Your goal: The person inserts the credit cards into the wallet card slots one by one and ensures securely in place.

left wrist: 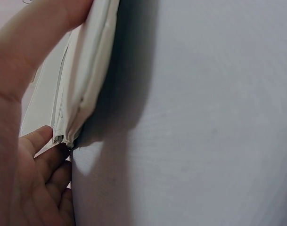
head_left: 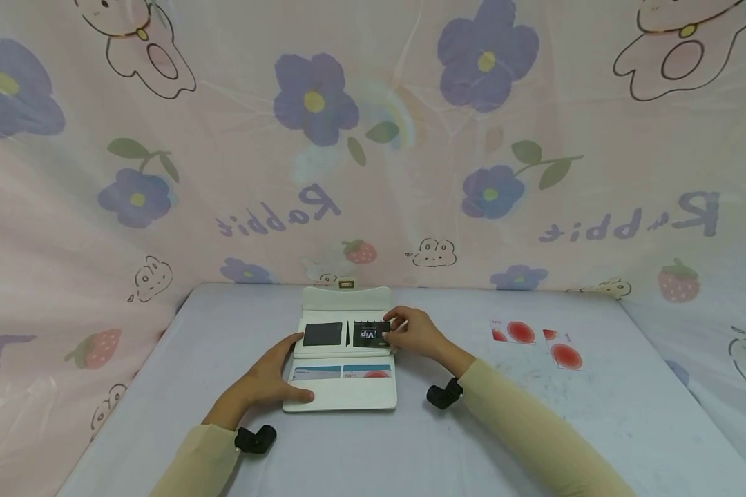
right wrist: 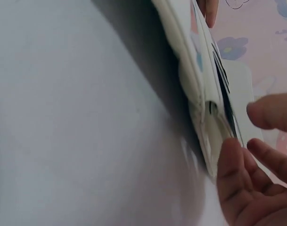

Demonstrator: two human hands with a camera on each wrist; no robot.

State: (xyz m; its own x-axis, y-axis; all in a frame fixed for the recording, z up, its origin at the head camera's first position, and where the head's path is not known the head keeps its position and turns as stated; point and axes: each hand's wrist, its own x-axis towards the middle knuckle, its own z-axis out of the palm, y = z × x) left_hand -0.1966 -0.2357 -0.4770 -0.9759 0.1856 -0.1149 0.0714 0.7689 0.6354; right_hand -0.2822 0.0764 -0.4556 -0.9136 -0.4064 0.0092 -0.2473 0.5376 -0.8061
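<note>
Covering the right end of the black card (head_left: 369, 335), the right hand (head_left: 415, 333) has bent fingers slightly parted; whether they pinch it, I cannot tell. The card sits in the open white wallet (head_left: 348, 397), whose clasp flap (head_left: 347, 299) reaches the surface's (head_left: 373, 459) far edge. The left hand (head_left: 264, 379) spreads wide along the wallet's left edge, thumb on the lower panel. A pocket hides part of two blue-edged cards (head_left: 317, 373). The surface's near edge is cut off. Open room separates the wallet from two red-and-white cards (head_left: 521, 333) nearer the surface's right edge.
</note>
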